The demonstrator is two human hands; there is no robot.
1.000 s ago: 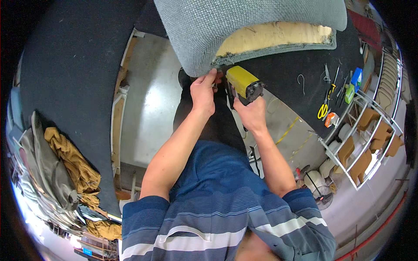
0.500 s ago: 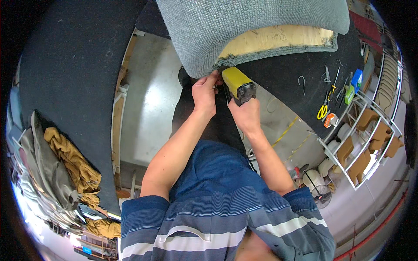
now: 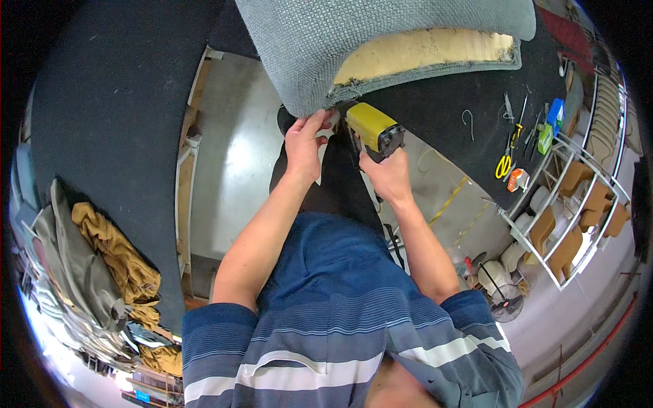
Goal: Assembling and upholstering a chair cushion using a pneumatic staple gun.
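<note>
A grey-green woven upholstered piece (image 3: 306, 47) lies at the top of the head view, with a bare pale wood panel (image 3: 422, 51) framed by its fabric. My left hand (image 3: 304, 149) is at its near left corner, fingers pinched on the lower fabric edge (image 3: 326, 109). In my right hand (image 3: 391, 178) is a yellow and black staple gun (image 3: 371, 122), gripped by the handle. Its nose points up and left at the underside of the edge, just right of my left fingers. Whether the nose touches the fabric is hidden.
On the dark-covered table to the right lie yellow-handled scissors (image 3: 503, 166), a curved needle (image 3: 468, 122), an orange and white box (image 3: 517, 180) and a blue and green item (image 3: 551, 126). A metal rack (image 3: 544, 238) stands beyond. Brown cloth (image 3: 119, 251) lies on the left table (image 3: 109, 122).
My left hand has shifted left along the fabric edge, and a gap has widened between it and the staple gun. The upholstered piece sits slightly further left and up in view.
</note>
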